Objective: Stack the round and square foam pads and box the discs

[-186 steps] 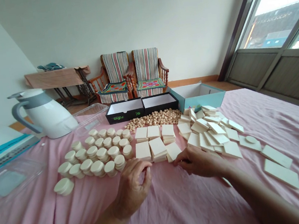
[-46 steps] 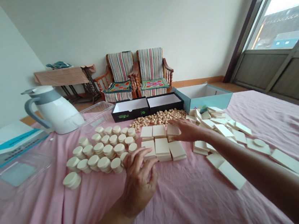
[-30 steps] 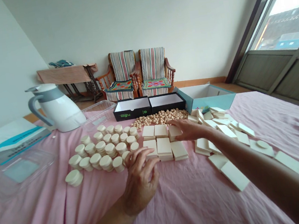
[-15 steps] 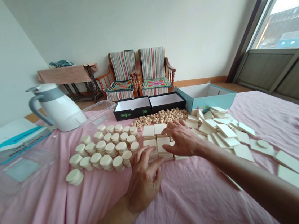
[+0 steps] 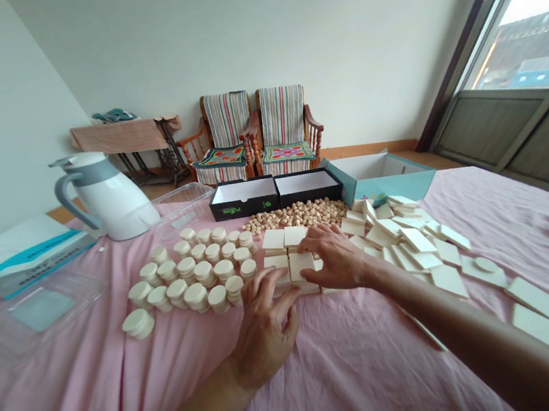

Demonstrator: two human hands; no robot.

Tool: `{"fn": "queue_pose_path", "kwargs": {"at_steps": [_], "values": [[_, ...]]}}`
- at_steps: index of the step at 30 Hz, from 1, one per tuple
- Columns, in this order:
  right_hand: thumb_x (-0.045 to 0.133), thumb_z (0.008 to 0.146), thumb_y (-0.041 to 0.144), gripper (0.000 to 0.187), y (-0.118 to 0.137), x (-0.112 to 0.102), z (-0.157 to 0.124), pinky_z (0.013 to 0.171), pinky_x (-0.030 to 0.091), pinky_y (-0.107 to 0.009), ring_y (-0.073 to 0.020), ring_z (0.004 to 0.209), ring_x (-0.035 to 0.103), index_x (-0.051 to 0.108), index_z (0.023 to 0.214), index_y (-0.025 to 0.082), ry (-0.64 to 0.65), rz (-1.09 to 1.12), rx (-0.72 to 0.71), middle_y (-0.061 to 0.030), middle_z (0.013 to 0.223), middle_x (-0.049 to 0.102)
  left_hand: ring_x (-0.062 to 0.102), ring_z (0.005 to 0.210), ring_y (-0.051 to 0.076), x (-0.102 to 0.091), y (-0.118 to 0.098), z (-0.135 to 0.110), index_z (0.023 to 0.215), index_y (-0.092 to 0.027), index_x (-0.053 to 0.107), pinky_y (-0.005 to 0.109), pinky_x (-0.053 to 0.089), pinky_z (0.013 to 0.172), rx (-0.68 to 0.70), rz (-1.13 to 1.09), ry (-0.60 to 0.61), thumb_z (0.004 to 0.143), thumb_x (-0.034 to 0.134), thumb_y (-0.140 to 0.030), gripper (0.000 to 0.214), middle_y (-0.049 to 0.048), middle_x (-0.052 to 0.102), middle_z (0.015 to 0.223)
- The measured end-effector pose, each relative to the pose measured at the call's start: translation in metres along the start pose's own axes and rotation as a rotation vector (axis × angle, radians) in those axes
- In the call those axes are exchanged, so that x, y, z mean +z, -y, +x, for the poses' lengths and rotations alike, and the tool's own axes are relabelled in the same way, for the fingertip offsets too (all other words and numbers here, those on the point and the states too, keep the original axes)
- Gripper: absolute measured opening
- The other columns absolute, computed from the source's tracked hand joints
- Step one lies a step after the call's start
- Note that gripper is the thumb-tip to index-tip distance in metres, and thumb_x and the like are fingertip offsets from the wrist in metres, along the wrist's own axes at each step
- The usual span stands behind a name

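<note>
Cream square tiles stand in short stacks (image 5: 283, 239) in the middle of a pink cloth (image 5: 349, 369). My right hand (image 5: 334, 259) lies over the near right stacks, fingers curled on a tile (image 5: 300, 263). My left hand (image 5: 264, 327) rests on the cloth just in front of the near left stack, fingers spread and fingertips touching it. A loose heap of the same square tiles (image 5: 409, 242) spreads to the right. Stacks of cream round discs (image 5: 190, 276) stand in rows to the left.
Small wooden beads (image 5: 296, 215) lie behind the tiles, before two black boxes (image 5: 273, 193) and a teal box (image 5: 381, 176). A white jug (image 5: 103, 196), clear plastic lids (image 5: 32, 315) and a white-blue packet (image 5: 20, 253) sit at left. Two chairs (image 5: 256, 134) stand by the far wall.
My right hand has drawn back from the far right stack to the near stacks beside my left hand. My left hand has stayed in front of the near left stack.
</note>
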State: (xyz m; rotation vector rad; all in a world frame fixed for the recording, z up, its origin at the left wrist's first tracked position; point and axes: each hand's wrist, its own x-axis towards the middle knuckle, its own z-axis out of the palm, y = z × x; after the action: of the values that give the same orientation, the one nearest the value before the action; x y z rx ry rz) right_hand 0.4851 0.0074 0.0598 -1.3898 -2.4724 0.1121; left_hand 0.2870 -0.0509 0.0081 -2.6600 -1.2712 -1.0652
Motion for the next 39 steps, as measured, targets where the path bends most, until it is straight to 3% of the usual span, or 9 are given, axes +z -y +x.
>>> {"fn": "queue_pose_path", "kwargs": {"at_steps": [8, 12, 15, 17, 20, 24, 29, 35, 39], "values": [[0.062, 0.077, 0.037, 0.030, -0.001, -0.007, -0.006, 0.086, 0.037, -0.039, -0.0244, 0.096, 0.053, 0.066, 0.100, 0.019, -0.089, 0.059, 0.045, -0.0084, 0.096, 0.062, 0.041, 0.124, 0.029, 0.001, 0.000, 0.000, 0.103, -0.022, 0.067, 0.050, 0.037, 0.102, -0.006, 0.003, -0.028, 0.082, 0.052, -0.008, 0.030, 0.0092, 0.053, 0.125], [0.056, 0.080, 0.028, 0.021, -0.030, -0.023, -0.014, 0.078, 0.043, -0.033, -0.0196, 0.085, 0.058, 0.066, 0.096, 0.019, -0.257, 0.158, 0.172, -0.0067, 0.092, 0.065, 0.046, 0.118, 0.026, -0.004, -0.002, 0.000, 0.099, -0.020, 0.066, 0.046, 0.040, 0.099, 0.049, -0.045, -0.127, 0.081, 0.049, -0.005, 0.029, 0.0094, 0.058, 0.117], [0.052, 0.081, 0.025, 0.019, -0.061, -0.034, -0.026, 0.072, 0.045, -0.030, -0.0184, 0.078, 0.060, 0.067, 0.091, 0.019, -0.329, 0.170, 0.288, -0.0057, 0.086, 0.067, 0.055, 0.092, 0.019, -0.004, -0.004, -0.002, 0.085, -0.017, 0.062, 0.034, 0.046, 0.081, 0.168, -0.176, -0.124, 0.082, 0.043, -0.001, 0.025, 0.0066, 0.063, 0.089], [0.052, 0.079, 0.025, 0.019, -0.078, -0.038, -0.037, 0.071, 0.045, -0.031, -0.0196, 0.077, 0.061, 0.067, 0.088, 0.018, -0.277, 0.122, 0.367, -0.0062, 0.083, 0.067, 0.052, 0.071, 0.015, -0.002, -0.004, -0.005, 0.069, -0.017, 0.055, 0.028, 0.043, 0.066, 0.262, -0.241, -0.045, 0.083, 0.037, 0.001, 0.028, 0.0030, 0.057, 0.068], [0.057, 0.074, 0.027, 0.023, -0.088, -0.037, -0.054, 0.074, 0.044, -0.033, -0.0231, 0.084, 0.061, 0.068, 0.093, 0.018, -0.063, 0.036, 0.388, -0.0084, 0.091, 0.068, 0.044, 0.059, 0.013, 0.004, -0.002, -0.007, 0.059, -0.017, 0.046, 0.027, 0.035, 0.056, 0.358, -0.246, 0.079, 0.083, 0.036, 0.001, 0.032, 0.0005, 0.048, 0.057], [0.064, 0.066, 0.029, 0.042, -0.079, -0.027, -0.069, 0.086, 0.038, -0.043, -0.0308, 0.106, 0.052, 0.064, 0.107, 0.020, 0.144, -0.102, 0.306, -0.0113, 0.111, 0.063, 0.044, 0.059, 0.013, 0.009, 0.001, -0.008, 0.060, -0.017, 0.047, 0.027, 0.033, 0.056, 0.360, -0.219, 0.156, 0.081, 0.038, 0.003, 0.030, 0.0002, 0.050, 0.058], [0.066, 0.066, 0.033, 0.039, -0.071, -0.019, -0.071, 0.084, 0.034, -0.046, -0.0336, 0.101, 0.050, 0.063, 0.101, 0.017, 0.201, -0.214, 0.334, -0.0143, 0.101, 0.063, 0.047, 0.060, 0.013, 0.009, 0.005, -0.007, 0.061, -0.017, 0.050, 0.026, 0.035, 0.057, 0.293, -0.215, 0.146, 0.077, 0.037, 0.005, 0.031, 0.0002, 0.051, 0.059], [0.065, 0.071, 0.036, 0.045, -0.064, -0.017, -0.067, 0.086, 0.036, -0.044, -0.0299, 0.101, 0.050, 0.060, 0.112, 0.019, 0.043, -0.090, 0.292, -0.0122, 0.107, 0.060, 0.048, 0.060, 0.012, 0.009, 0.006, -0.007, 0.061, -0.017, 0.052, 0.025, 0.036, 0.057, 0.270, -0.251, 0.136, 0.078, 0.038, 0.004, 0.030, -0.0001, 0.052, 0.059], [0.064, 0.075, 0.031, 0.052, -0.040, -0.015, -0.061, 0.093, 0.037, -0.043, -0.0276, 0.112, 0.048, 0.054, 0.124, 0.022, -0.048, 0.073, 0.136, -0.0115, 0.121, 0.055, 0.049, 0.060, 0.012, 0.009, 0.006, -0.007, 0.062, -0.017, 0.052, 0.025, 0.036, 0.058, 0.254, -0.271, 0.139, 0.078, 0.039, 0.004, 0.029, -0.0002, 0.053, 0.060]]}}
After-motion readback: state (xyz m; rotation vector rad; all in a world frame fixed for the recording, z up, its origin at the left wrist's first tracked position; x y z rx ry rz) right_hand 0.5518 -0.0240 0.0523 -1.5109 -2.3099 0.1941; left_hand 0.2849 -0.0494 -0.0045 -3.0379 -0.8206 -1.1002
